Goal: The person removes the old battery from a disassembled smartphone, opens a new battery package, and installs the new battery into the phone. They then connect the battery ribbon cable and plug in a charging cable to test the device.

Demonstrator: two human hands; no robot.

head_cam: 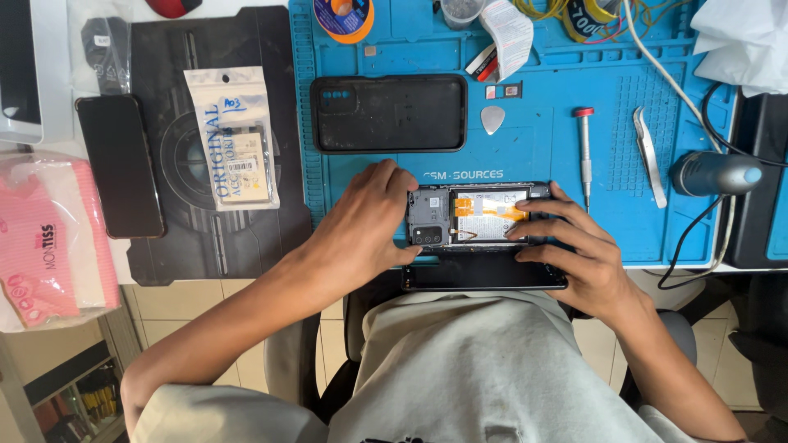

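Head view. A person sits at the counter, over a blue work mat. An opened phone, back cover off, lies at the mat's near edge with its camera module to the left and a white battery label crossed by an orange flex strip in the middle. The left hand grips the phone's left end, fingers curled over the top edge. The right hand closes on the right end, forefinger laid across the battery area. Both hands are clamped on the phone, set apart at its two ends.

Just below the phone, touching or nearly so, a dark flat panel juts past the counter edge; I cannot tell whether it is joined to the phone.

On the mat beyond: a black phone case, a grey pick, a red-capped screwdriver, tweezers. Left of the mat: a sealed parts packet and a second dark phone.

Judgement: disassembly is mid-way, with the interior exposed and being worked by fingertip. The next move calls for a steady left grip and light pressure near the flex.
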